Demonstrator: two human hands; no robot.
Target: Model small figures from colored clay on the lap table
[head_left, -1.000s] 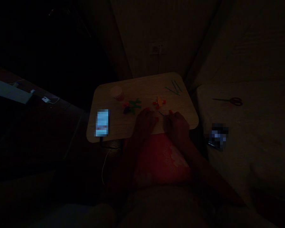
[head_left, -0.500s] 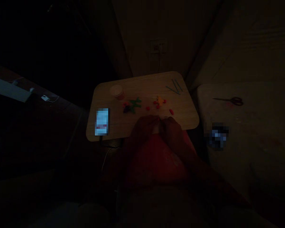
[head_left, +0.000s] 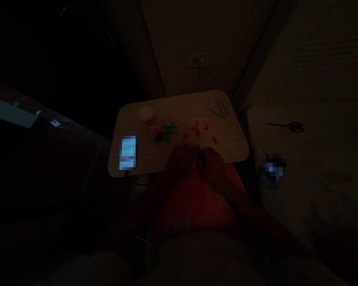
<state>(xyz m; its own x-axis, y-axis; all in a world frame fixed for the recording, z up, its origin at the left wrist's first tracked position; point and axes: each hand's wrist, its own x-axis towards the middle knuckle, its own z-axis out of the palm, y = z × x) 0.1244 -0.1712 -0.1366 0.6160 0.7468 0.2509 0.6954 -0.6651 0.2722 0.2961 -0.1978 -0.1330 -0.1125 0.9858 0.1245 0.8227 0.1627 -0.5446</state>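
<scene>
The scene is very dark. My left hand [head_left: 181, 159] and my right hand [head_left: 213, 162] meet over the table's near edge, fingers bent and pinched close together. Whatever they grip is too small and dim to make out. Just beyond them lie a small red lump [head_left: 185, 136] and a red oblong piece [head_left: 215, 140]. An orange shape with red bits around it [head_left: 200, 126] sits farther back. To the left is a green branching shape [head_left: 170, 128], with a dark clump [head_left: 159, 136] touching or close beside it.
A lidded tub or cup [head_left: 147, 115] stands at the back left of the wooden table [head_left: 155, 163]. A lit phone [head_left: 128, 153] lies at the left, thin sticks [head_left: 219, 109] at the back right. Scissors [head_left: 293, 127] rest on the pale surface to the right.
My right hand has shifted slightly left, closer to the left hand, and its fingers have moved a little. The pieces on the table stay where they were.
</scene>
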